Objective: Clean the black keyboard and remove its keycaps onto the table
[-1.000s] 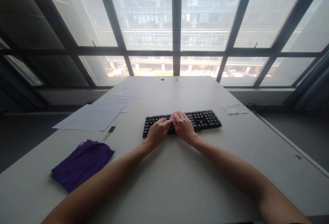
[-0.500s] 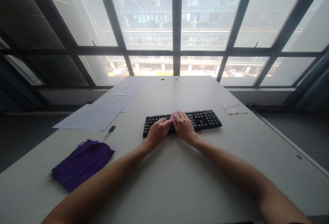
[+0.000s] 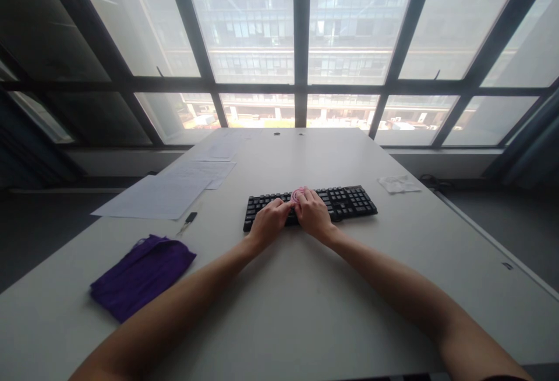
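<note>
A pink coiled cord (image 3: 297, 196) lies over the middle of a black keyboard (image 3: 349, 201), partly hidden by my fingers. My left hand (image 3: 273, 217) is closed, its thumb and fingertips pinched at the left side of the coil. From the right, my right hand (image 3: 313, 213) has its fingers bent over the coil and pressed on it. Both hands rest above the keyboard and almost touch each other. Whether the pink thing is a cable or a plain cord cannot be made out.
The keyboard lies on a long white table (image 3: 323, 311). To the left are a purple cloth pouch (image 3: 142, 276), a small black tag-like object (image 3: 191, 217) and paper sheets (image 3: 152, 197). A clear plastic wrapper (image 3: 399, 184) lies at the right. Windows stand beyond the table.
Both hands stay on the pink coil over the keyboard. The whole view has shifted very slightly; nothing else has visibly moved.
</note>
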`<action>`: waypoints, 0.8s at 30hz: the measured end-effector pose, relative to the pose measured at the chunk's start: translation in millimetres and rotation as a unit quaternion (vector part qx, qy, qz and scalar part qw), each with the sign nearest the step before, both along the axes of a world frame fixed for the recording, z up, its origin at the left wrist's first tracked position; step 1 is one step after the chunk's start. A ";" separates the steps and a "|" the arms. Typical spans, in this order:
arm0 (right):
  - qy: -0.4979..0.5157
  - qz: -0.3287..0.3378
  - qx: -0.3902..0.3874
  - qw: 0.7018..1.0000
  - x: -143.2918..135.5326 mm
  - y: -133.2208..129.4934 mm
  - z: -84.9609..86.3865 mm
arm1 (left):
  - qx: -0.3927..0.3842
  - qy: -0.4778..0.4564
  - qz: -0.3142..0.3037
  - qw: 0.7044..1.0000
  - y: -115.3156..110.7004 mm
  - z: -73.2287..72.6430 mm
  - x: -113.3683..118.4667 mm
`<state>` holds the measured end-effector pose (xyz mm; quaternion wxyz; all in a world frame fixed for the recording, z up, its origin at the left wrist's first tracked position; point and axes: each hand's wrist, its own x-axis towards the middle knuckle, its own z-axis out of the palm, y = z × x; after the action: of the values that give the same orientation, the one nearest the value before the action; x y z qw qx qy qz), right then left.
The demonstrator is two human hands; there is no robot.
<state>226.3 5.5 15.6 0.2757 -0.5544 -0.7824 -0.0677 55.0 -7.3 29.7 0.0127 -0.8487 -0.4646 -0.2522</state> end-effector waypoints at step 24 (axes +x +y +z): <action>-0.044 0.030 0.004 0.999 11.7 7.4 8.9 | 0.021 0.025 -0.024 0.999 -3.4 0.7 -1.6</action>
<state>238.0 12.9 24.4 0.2446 -0.5263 -0.8097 -0.0868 53.4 -10.7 30.5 0.0363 -0.8654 -0.4377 -0.2411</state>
